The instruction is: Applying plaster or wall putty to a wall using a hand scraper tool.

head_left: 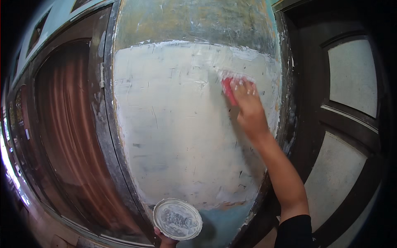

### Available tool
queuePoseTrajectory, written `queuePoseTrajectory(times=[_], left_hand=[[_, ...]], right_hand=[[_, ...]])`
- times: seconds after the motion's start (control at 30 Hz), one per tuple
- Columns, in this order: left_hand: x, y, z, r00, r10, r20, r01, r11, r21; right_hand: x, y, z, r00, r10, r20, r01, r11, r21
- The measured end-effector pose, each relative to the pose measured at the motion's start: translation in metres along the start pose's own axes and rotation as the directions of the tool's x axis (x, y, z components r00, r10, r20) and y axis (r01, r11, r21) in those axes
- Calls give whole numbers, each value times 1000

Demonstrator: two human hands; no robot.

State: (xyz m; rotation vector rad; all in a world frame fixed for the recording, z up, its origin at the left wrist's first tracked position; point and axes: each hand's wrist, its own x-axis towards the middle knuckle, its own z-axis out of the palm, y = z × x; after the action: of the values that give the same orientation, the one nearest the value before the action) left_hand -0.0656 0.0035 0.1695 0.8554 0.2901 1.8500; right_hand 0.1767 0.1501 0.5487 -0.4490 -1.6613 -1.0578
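My right hand (246,99) is raised to the upper right of the wall and grips a red putty spreader (228,90). White paste coats the spreader's upper edge and my fingertips, and that edge lies against the wall. A broad whitish coat of putty (178,111) covers the middle of the wall, with dark nicks and scratches showing through. Low down, my left hand (166,239) holds a round white lid (157,219) by its lower left rim. Grey-white putty (180,218) is smeared across the lid's face. Most of the left hand's fingers are hidden beneath it.
Left of the wall stands a dark wooden door frame (108,82) with a glazed panel and a brown curtain (74,132) behind it. A dark door with pale panels (353,76) is on the right. Bare greenish wall (198,20) shows above the putty, bluish wall (225,221) below.
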Motion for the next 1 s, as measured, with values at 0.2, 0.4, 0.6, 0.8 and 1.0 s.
queuePoseTrajectory(times=[0.2, 0.4, 0.6, 0.8, 1.0], left_hand=[[-6, -4, -9, 1000, 3, 12, -3, 1000, 10], [-11, -3, -29, 998, 37, -52, -38, 999, -16], [-12, 23, -9, 998, 58, -19, -57, 998, 25], [-3, 12, -12, 997, 70, 28, -70, 998, 3], [-7, 16, -12, 992, 118, -39, -117, 992, 39]], right_hand=[[38, 48, 35, 998, 36, -45, -38, 998, -48], [-50, -15, 37, 992, 42, 117, -49, 997, 59], [-10, -5, 13, 1000, 0, -3, 0, 999, 35], [-9, 47, 30, 994, 104, -27, -106, 992, -76], [-102, -22, 18, 977, 127, 169, -138, 989, 54]])
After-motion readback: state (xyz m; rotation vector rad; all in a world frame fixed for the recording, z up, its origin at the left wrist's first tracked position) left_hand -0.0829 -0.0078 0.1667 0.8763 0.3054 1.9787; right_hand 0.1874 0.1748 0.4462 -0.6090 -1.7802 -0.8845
